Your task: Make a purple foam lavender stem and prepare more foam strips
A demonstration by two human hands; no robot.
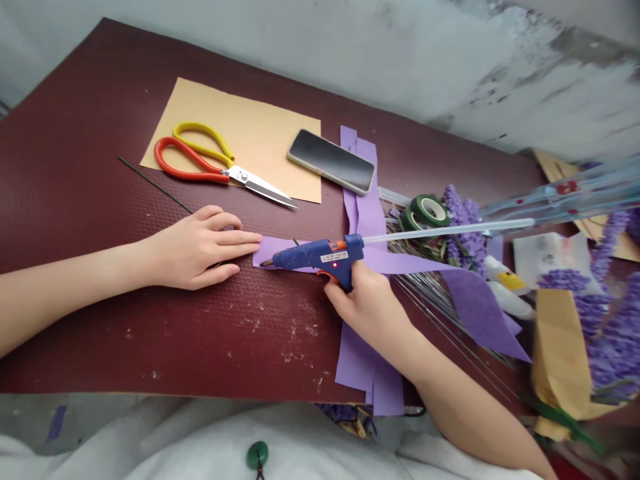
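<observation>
In my right hand (373,303) is a blue hot glue gun (320,257) with a lit red light and a long clear glue stick (450,230) out of its back. Its nozzle points left, over the end of a purple paper strip (400,262). My left hand (200,250) lies flat on the table, fingers stretched, the fingertips touching the strip's left end. Under or behind that hand runs a thin dark green wire stem (155,183). Whether the nozzle touches the paper I cannot tell.
Scissors (240,175) with red and yellow handles lie on tan paper (265,127). A phone (333,160) rests partly on purple strips (370,373). Rightward are green tape rolls (430,211), wire stems (425,300), purple flowers (620,333) and a kraft-paper wrap (560,340). A wall stands behind the table (200,340).
</observation>
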